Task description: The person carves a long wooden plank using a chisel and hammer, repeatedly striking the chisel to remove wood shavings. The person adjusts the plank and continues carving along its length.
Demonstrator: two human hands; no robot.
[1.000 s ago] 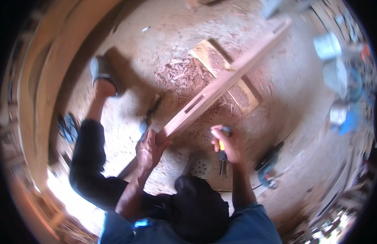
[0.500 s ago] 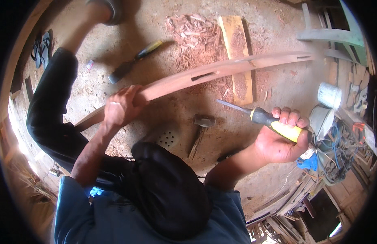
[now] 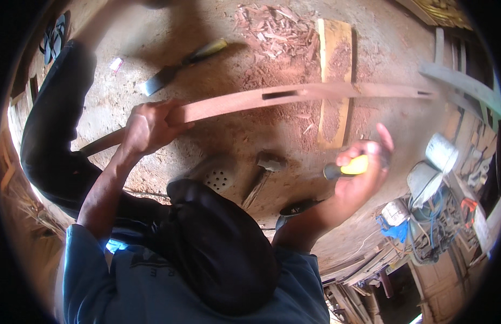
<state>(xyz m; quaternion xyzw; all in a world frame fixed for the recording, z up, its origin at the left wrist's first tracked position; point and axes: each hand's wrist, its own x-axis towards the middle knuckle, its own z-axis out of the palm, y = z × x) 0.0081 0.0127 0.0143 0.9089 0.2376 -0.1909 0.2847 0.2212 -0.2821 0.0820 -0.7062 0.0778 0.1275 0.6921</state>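
Note:
A long, slightly curved reddish wooden piece (image 3: 229,106) with slots cut in it runs across in front of me. My left hand (image 3: 150,127) is closed around it near its left end. My right hand (image 3: 366,164), slightly blurred, is raised to the right of my lap. Its fingers wrap round the yellow-and-black handle (image 3: 354,166) of a chisel, with one finger stretched up. The blade does not show in this view. Under the wooden piece lies a pale wooden block (image 3: 332,121) dusted with shavings.
A hammer (image 3: 269,163) lies on the floor near my knee. Beyond the wooden piece are a wide-bladed chisel (image 3: 159,81) and a heap of red wood chips (image 3: 277,35). Metal cans (image 3: 441,153), cables (image 3: 431,227) and a grey curved wooden part (image 3: 461,81) stand at the right.
My right hand has turned the chisel, so its blade, visible before, no longer shows. My left hand keeps its grip on the wooden piece. The whole view has shifted somewhat.

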